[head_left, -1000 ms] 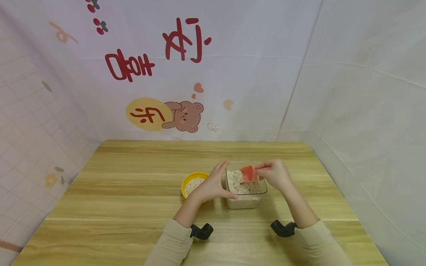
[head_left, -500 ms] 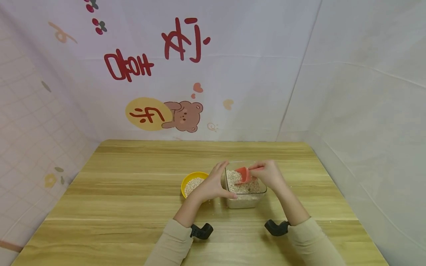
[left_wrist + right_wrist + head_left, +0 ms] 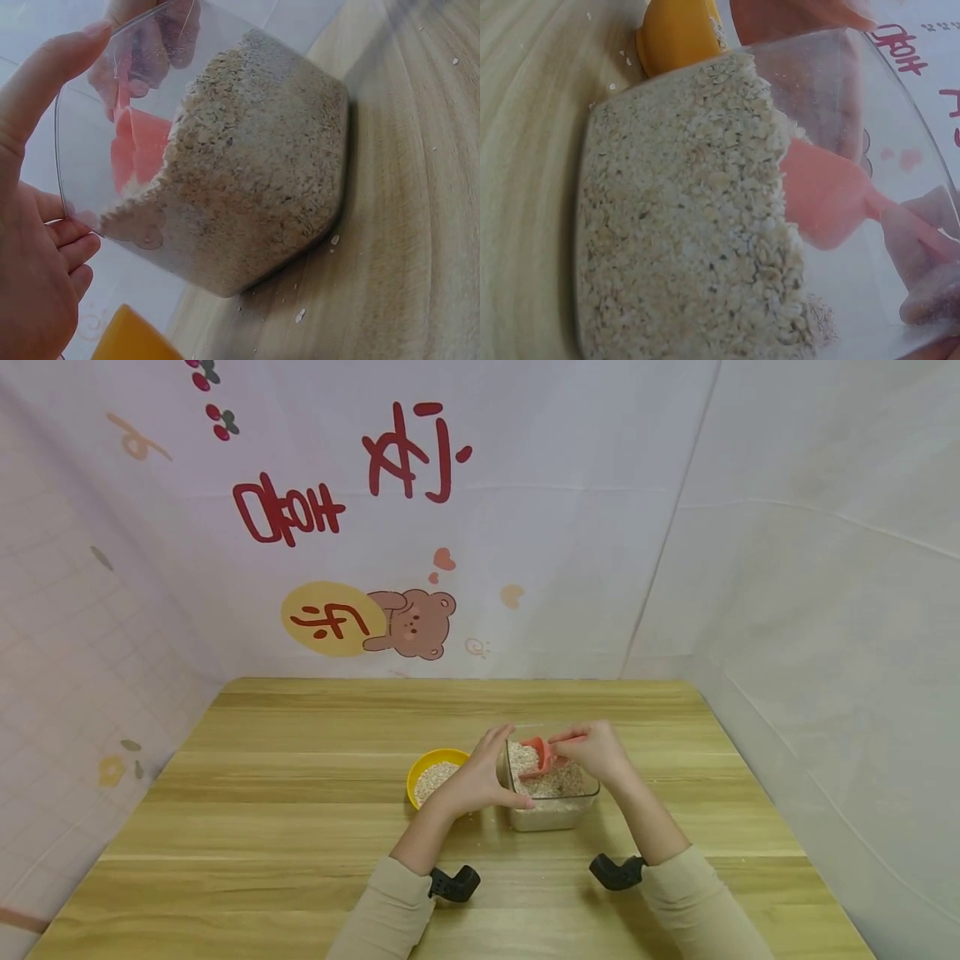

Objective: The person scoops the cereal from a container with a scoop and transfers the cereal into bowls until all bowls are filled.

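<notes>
A clear square container [image 3: 551, 819] holds a deep fill of oat flakes [image 3: 247, 142]. My left hand [image 3: 478, 782] steadies its left side, the thumb along the near rim and the fingers reaching toward the far left corner. Inside the container, my right hand [image 3: 597, 752] pinches the handle of a red-pink scoop [image 3: 825, 191]. The scoop's bowl digs into the top of the oats, its leading edge buried. Left of the container stands a yellow bowl [image 3: 412, 782] with oats in it, partly covered by the left hand and wrist in the head view.
The wooden table [image 3: 262, 827] carries a few stray flakes [image 3: 300, 315] near the container. A printed cloth [image 3: 570, 527] hangs behind the table, with white cloth at both sides. Each wrist bears a black mount [image 3: 457, 883].
The right hand and scoop have moved left through the container, the scoop pushing further into the oats. The left hand, container and yellow bowl have kept their places.
</notes>
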`<state>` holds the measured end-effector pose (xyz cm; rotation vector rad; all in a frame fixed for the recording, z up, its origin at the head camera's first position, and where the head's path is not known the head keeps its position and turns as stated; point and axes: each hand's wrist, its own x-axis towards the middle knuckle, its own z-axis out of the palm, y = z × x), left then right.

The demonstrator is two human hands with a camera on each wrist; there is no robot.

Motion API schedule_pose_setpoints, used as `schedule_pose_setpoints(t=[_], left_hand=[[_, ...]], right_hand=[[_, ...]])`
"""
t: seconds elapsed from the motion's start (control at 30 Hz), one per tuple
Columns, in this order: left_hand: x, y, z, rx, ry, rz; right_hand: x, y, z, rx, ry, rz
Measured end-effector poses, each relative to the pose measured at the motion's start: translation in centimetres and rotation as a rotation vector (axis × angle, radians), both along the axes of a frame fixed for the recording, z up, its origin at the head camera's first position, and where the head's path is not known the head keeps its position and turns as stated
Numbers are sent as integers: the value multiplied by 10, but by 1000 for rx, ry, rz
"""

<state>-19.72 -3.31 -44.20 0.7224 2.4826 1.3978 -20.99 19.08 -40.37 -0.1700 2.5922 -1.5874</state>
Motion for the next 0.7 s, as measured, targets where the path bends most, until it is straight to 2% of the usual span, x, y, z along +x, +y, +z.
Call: schedule_pose_setpoints(t=[0.2, 0.37, 0.53, 0.7], left_hand=[[-2, 2, -1, -9, -2, 3], [-2, 2, -1, -15, -1, 5], [-2, 1, -1, -16, 0, 7], [-2, 0, -2, -16, 3, 10]], right_hand=[[-4, 7, -3, -40, -34, 10], [-3, 11, -1, -20, -64, -25], [-2, 15, 1, 0, -67, -24], [-1, 21, -2, -19, -83, -36]])
